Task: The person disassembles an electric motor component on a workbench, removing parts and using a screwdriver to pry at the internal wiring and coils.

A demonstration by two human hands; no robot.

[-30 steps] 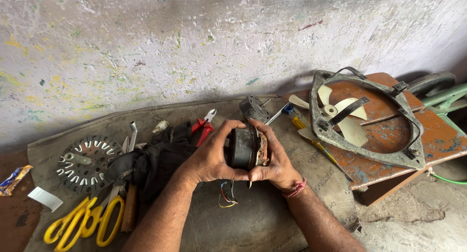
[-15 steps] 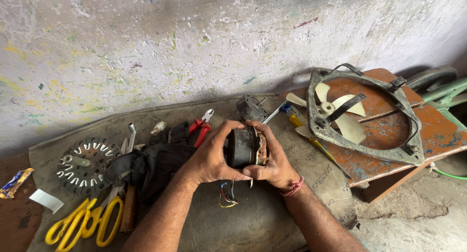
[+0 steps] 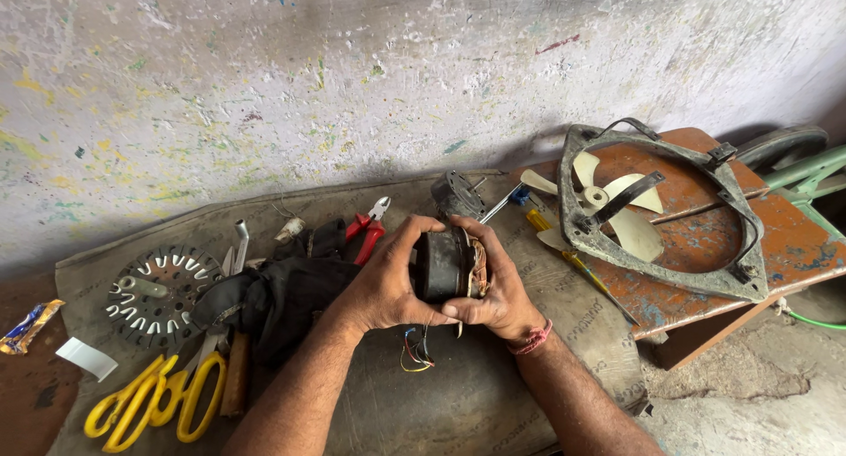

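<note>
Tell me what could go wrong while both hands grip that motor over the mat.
The coloured wires dangle loose under the motor and could snag or tear if it is turned. The exposed copper winding sits right against the right hand, so fingers may scrape or bend it. The left hand works close to the red pliers and black cloth, which could get knocked.

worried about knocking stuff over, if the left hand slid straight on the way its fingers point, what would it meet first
The left hand points right across the motor, so the right hand gripping its far side comes first; depth is hard to judge.
</note>
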